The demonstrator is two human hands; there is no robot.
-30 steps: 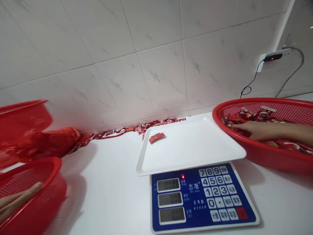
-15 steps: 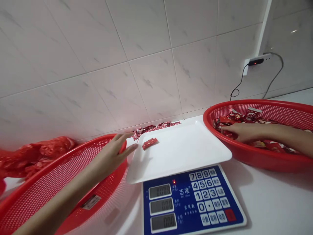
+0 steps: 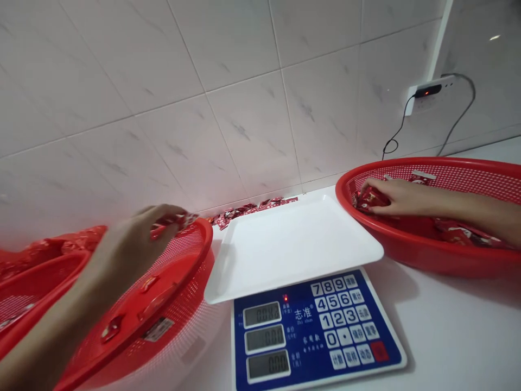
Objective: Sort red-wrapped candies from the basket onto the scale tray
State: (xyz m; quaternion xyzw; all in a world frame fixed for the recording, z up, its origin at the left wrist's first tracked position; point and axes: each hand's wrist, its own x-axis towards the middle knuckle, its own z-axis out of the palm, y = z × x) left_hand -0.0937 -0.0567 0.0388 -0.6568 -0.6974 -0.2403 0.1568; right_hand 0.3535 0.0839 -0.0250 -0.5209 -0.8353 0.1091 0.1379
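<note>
My left hand (image 3: 134,239) is raised over the left red basket (image 3: 205,239), its fingers closed on a small red packet (image 3: 186,219). Inside that basket lie a few red packets (image 3: 112,328). On the right, my right hand (image 3: 388,198) reaches into the right red basket (image 3: 407,247), its fingers wrapped round red packets (image 3: 371,200). Between the baskets, a bare white tray (image 3: 293,244) sits on a blue digital scale (image 3: 303,326).
Red packets (image 3: 252,209) lie along the wall behind the tray. Red plastic bags (image 3: 77,239) are at the far left, by another red basket (image 3: 49,274). A power strip (image 3: 431,92) with cables hangs on the tiled wall.
The red packet has left the tray, and my left hand has moved left with a packet in it. My right hand has risen slightly, now gripping packets. The view has shifted a little.
</note>
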